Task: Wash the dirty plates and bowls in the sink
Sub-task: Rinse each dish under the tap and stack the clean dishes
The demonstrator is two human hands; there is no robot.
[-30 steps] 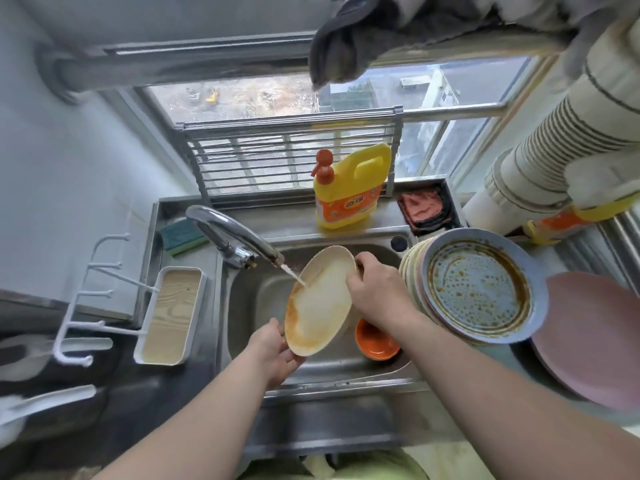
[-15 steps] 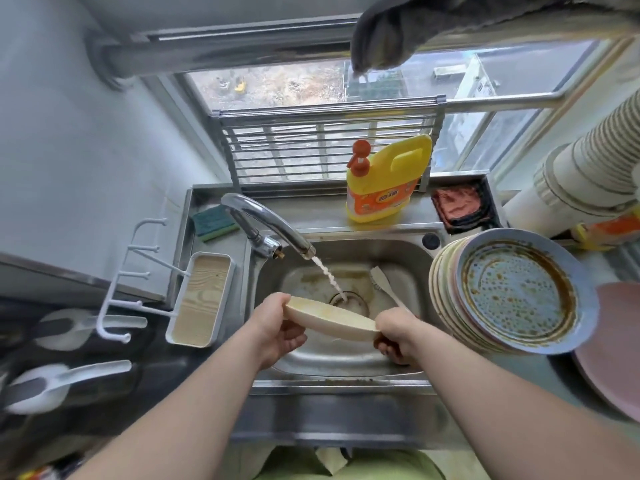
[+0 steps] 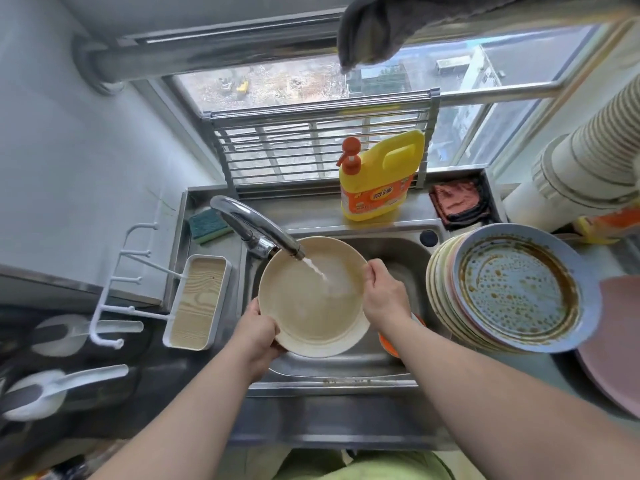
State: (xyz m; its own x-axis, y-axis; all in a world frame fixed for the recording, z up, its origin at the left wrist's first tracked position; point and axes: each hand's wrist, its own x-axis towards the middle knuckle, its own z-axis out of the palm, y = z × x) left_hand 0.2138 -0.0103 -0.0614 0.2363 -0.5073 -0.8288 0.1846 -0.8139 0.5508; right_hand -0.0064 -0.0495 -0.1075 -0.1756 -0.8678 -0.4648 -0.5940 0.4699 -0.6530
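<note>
We hold a cream plate point(image 3: 311, 299) over the sink point(image 3: 346, 372), our left hand point(image 3: 258, 332) gripping its rim at seven o'clock, our right hand point(image 3: 384, 299) pinching it at three. Water from the tap point(image 3: 256, 226) lands inside it. At three o'clock a stack of dirty plates point(image 3: 512, 289) leans on the counter point(image 3: 540, 362); a yellow soap bottle point(image 3: 379, 176) stands at twelve.

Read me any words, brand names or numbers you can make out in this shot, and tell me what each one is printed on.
Orange label on the yellow detergent bottle: a few large characters and smaller print, all too blurred to read.
Orange and yellow container at the right edge: no readable text.
Nothing else carries lettering.
</note>
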